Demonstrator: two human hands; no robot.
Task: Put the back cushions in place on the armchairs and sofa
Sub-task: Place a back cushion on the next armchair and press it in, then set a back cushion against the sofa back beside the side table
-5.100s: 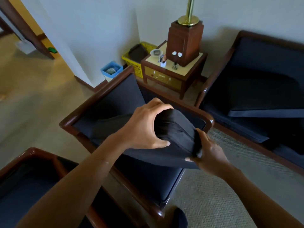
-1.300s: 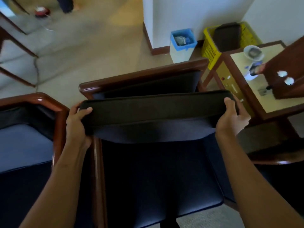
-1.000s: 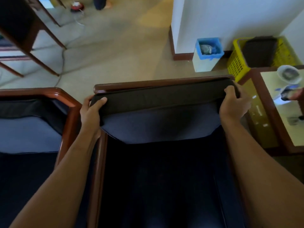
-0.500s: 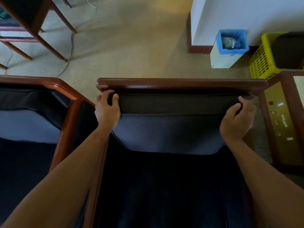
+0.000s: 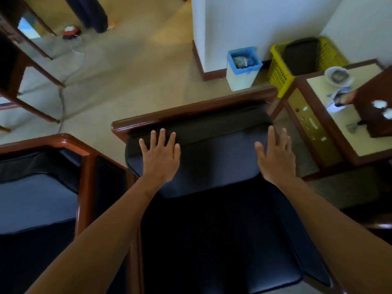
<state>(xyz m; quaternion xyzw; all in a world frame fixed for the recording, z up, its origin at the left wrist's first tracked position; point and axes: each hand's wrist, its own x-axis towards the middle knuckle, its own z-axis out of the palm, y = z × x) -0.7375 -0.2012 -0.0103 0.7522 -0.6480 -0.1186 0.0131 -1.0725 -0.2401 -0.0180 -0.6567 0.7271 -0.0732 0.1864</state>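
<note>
The dark navy rectangular back cushion [image 5: 212, 153] stands upright against the backrest of the armchair with the glossy reddish-brown wooden frame [image 5: 191, 112], its top edge just under the wooden top rail and its lower edge meeting the dark navy seat cushion [image 5: 220, 240]. The left hand [image 5: 160, 158] lies flat on the front face of the back cushion near its left end, fingers spread and pointing towards the top rail; its grip is wide, closed on nothing. The right hand [image 5: 275, 155] is at the cushion's right end, palm facing the fabric and fingers splayed, its grip likewise wide and holding nothing; motion blur leaves it unclear whether the palm touches the cushion. Both bare forearms reach in from the bottom of the view. To the left, just beside this chair, is a second armchair with the same wooden frame [image 5: 70, 145] and navy cushions. To the right stands a brown wooden side table with a cream tabletop [image 5: 364, 149], carrying a small white bowl [image 5: 338, 75]. Behind the chair, on the beige carpet by the white wall, are a white bin with a blue liner [image 5: 242, 67] and, beside it, a yellow perforated plastic basket [image 5: 280, 73].
</note>
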